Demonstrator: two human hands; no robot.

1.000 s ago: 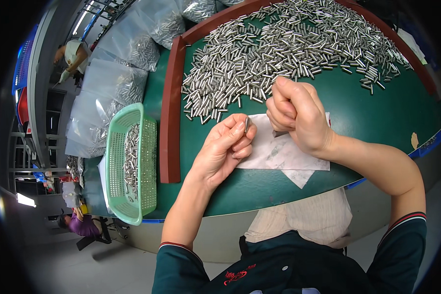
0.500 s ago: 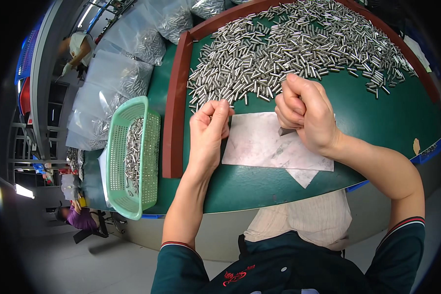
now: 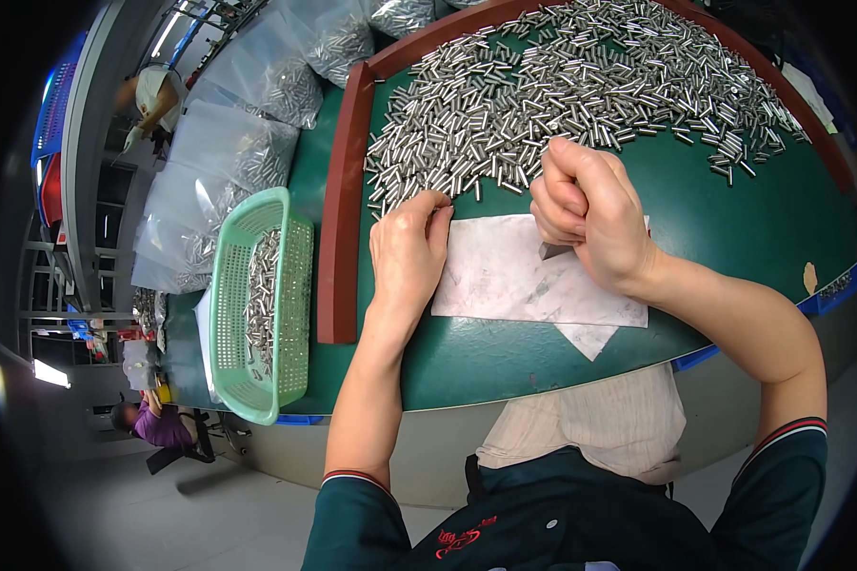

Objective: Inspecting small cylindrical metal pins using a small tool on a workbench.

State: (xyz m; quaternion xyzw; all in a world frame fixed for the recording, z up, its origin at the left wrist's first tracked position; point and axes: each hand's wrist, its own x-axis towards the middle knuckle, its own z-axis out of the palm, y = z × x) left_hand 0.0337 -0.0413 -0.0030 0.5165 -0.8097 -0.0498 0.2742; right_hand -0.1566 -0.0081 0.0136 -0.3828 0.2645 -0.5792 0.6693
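A large spread of small metal pins (image 3: 505,114) covers the far part of the green table (image 3: 733,219). My left hand (image 3: 409,252) is at the pile's near left edge, its fingers bent down and together among the nearest pins. Whatever lies between its fingertips is hidden. My right hand (image 3: 595,214) is closed in a fist above a stained white cloth (image 3: 505,285). From under that fist juts the grey end of a tool (image 3: 553,250); the fingers cover the rest, so its kind does not show.
Left of the red wooden rail (image 3: 338,219) stands a green plastic basket (image 3: 297,314) holding pins. Clear plastic bags of pins (image 3: 257,157) line the far left. Blue trays (image 3: 833,293) show at the table's right edge. Two other people are farther off at left.
My left hand has turned palm-down and its fingers have lowered to the pile's edge. My right fist has barely shifted.
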